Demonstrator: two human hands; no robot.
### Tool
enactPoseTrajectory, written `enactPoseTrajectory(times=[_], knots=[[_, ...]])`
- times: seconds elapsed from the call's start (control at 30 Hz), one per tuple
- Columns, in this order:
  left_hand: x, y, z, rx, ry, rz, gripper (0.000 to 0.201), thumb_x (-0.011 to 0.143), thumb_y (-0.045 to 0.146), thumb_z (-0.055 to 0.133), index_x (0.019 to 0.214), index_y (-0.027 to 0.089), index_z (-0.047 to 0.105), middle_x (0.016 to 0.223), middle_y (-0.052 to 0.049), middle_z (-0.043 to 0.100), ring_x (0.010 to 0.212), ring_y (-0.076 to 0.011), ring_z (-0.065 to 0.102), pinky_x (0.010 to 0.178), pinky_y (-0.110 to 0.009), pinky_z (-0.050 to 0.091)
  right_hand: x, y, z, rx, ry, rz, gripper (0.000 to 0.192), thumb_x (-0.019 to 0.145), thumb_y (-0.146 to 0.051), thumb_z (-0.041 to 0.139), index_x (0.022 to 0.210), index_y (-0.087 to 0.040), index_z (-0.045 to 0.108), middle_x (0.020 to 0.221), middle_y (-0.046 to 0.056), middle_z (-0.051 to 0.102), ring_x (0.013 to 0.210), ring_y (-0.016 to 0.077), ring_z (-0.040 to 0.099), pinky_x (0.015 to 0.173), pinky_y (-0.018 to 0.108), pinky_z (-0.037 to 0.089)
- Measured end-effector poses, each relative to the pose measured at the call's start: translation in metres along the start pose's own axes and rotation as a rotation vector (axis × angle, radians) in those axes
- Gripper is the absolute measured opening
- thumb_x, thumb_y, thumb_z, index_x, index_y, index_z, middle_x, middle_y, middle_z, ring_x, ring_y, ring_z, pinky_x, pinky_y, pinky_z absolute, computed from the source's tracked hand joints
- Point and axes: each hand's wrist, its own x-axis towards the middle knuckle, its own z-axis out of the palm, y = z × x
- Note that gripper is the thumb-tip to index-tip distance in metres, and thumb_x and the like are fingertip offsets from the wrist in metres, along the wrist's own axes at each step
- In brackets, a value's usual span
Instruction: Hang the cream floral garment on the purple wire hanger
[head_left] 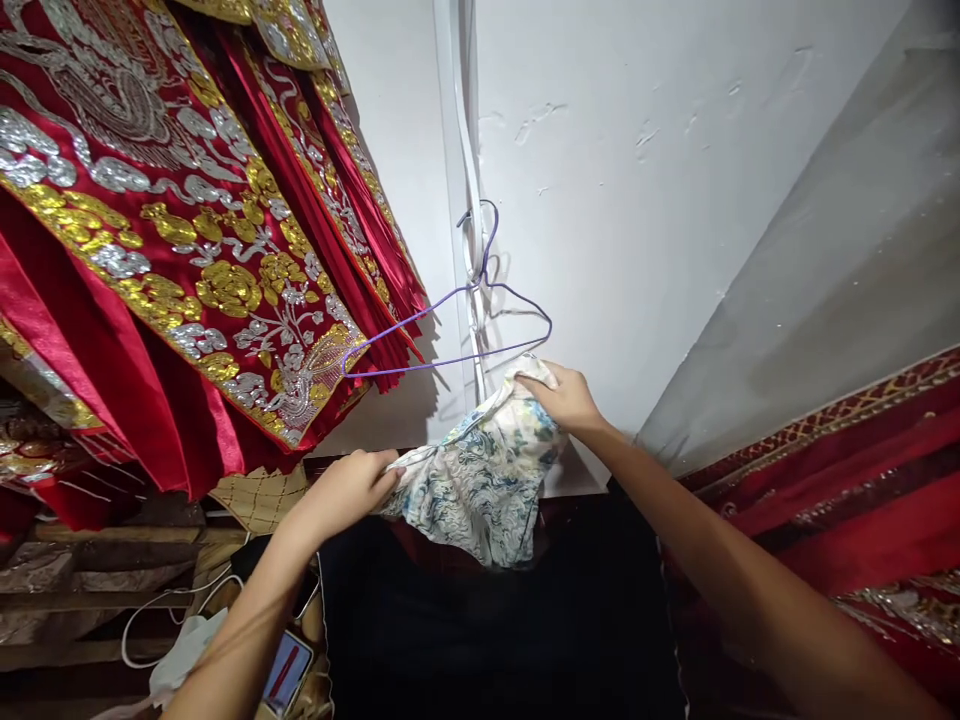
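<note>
A light garment (487, 480) with a blue, green and yellow pattern hangs between my two hands; what kind of garment it is I cannot tell. My left hand (349, 490) is closed on its left end, and my right hand (562, 398) pinches its upper right edge. Just above the cloth, a purple wire hanger (450, 362) hangs by the white strap or cable (466, 150) on the wall. The garment's top edge comes close to the hanger's lower bar, and whether they touch is unclear.
Red costumes (225, 260) with gold and silver sequins hang at the left. More red embroidered cloth (847, 500) lies at the right. A phone (287, 670) and a white cable (127, 640) are at the lower left. The white wall (637, 200) stands ahead.
</note>
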Motion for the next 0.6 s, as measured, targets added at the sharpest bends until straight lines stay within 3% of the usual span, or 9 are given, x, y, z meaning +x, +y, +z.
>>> enactPoseTrajectory(times=[0.13, 0.23, 0.4, 0.53, 0.6], knots=[[0.003, 0.005, -0.012, 0.032, -0.012, 0.028, 0.031, 0.095, 0.039, 0.048, 0.075, 0.024, 0.065, 0.071, -0.004, 0.065, 0.062, -0.02, 0.057, 0.062, -0.028, 0.031, 0.0, -0.014, -0.01, 0.041, -0.048, -0.152, 0.047, 0.089, -0.037, 0.063, 0.133, -0.019, 0.065, 0.127, 0.009, 0.07, 0.117, 0.0269, 0.063, 0.098, 0.036, 0.049], [0.009, 0.014, -0.019, 0.06, -0.011, 0.034, 0.034, 0.096, 0.042, 0.049, 0.072, 0.023, 0.064, 0.071, -0.005, 0.065, 0.063, -0.0201, 0.057, 0.061, -0.028, 0.032, 0.011, -0.022, 0.001, 0.081, -0.131, -0.184, 0.057, 0.094, -0.034, 0.055, 0.149, -0.022, 0.051, 0.145, 0.007, 0.059, 0.137, 0.0259, 0.052, 0.114, 0.039, 0.039], [0.022, 0.008, -0.027, 0.076, -0.019, 0.01, 0.037, 0.097, 0.045, 0.046, 0.079, 0.022, 0.069, 0.073, -0.007, 0.068, 0.067, -0.0213, 0.061, 0.065, -0.029, 0.038, 0.021, -0.017, 0.008, 0.061, -0.218, -0.153, 0.051, 0.099, -0.043, 0.047, 0.144, -0.022, 0.057, 0.139, 0.008, 0.064, 0.134, 0.0287, 0.054, 0.114, 0.044, 0.039], [0.034, -0.008, -0.032, 0.112, -0.03, -0.054, 0.037, 0.096, 0.045, 0.044, 0.082, 0.02, 0.068, 0.08, -0.01, 0.072, 0.074, -0.0242, 0.065, 0.073, -0.031, 0.045, 0.01, -0.018, -0.009, -0.065, -0.21, -0.129, 0.043, 0.1, -0.047, 0.047, 0.13, -0.023, 0.065, 0.115, 0.009, 0.073, 0.113, 0.0304, 0.065, 0.102, 0.044, 0.046], [0.038, -0.012, -0.037, 0.108, 0.006, -0.055, 0.032, 0.094, 0.041, 0.044, 0.09, 0.02, 0.068, 0.096, -0.012, 0.075, 0.089, -0.0276, 0.07, 0.084, -0.035, 0.049, 0.003, -0.023, -0.019, -0.089, -0.182, -0.127, 0.036, 0.098, -0.049, 0.051, 0.115, -0.022, 0.067, 0.105, 0.008, 0.073, 0.099, 0.0284, 0.067, 0.091, 0.04, 0.049]])
